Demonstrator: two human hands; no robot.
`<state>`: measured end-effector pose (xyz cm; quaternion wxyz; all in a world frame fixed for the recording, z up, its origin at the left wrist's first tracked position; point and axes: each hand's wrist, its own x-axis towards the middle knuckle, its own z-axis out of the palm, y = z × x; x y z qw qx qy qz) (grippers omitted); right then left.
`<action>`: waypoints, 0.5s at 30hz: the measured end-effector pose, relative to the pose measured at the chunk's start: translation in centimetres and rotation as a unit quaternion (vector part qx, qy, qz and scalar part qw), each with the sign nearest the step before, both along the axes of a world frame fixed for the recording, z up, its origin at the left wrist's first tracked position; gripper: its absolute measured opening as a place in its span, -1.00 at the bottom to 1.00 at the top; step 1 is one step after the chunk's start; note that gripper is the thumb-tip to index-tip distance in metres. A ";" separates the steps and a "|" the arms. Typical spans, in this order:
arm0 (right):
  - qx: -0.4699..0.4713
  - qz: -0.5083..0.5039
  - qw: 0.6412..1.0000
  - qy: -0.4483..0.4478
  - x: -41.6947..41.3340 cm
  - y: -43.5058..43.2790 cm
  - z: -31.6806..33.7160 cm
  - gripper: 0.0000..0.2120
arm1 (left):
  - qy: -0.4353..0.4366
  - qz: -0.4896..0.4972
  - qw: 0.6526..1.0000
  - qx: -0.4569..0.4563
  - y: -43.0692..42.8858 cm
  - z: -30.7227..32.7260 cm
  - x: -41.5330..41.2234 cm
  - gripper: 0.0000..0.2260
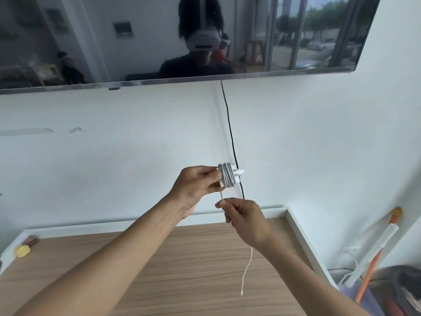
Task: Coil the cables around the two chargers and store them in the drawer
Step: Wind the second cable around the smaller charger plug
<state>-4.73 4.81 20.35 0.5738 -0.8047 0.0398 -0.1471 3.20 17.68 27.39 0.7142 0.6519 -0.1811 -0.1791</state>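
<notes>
Charger (pixel 230 177) w/ cable (pixel 247 267) coiled round it is pinched in left hand (pixel 196 187), held up above wooden top (pixel 182 270). Loose cable end is gripped by right hand (pixel 243 218); remainder hangs down below the wrist. Black cord (pixel 230 133) runs down wall behind.

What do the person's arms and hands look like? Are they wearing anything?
Both arms are bare as far as the picture shows, with no sleeves in sight. The left hand and the right hand have no gloves, and I can see no rings, watch or bracelets on the wrists. The fingernails look short and plain.
</notes>
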 end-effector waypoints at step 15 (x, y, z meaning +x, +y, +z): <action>-0.438 -0.010 0.899 0.013 -1.4 -0.5 5.2 -0.74 | -0.195 0.140 0.963 0.125 0.3 -2.2 -0.4 -0.83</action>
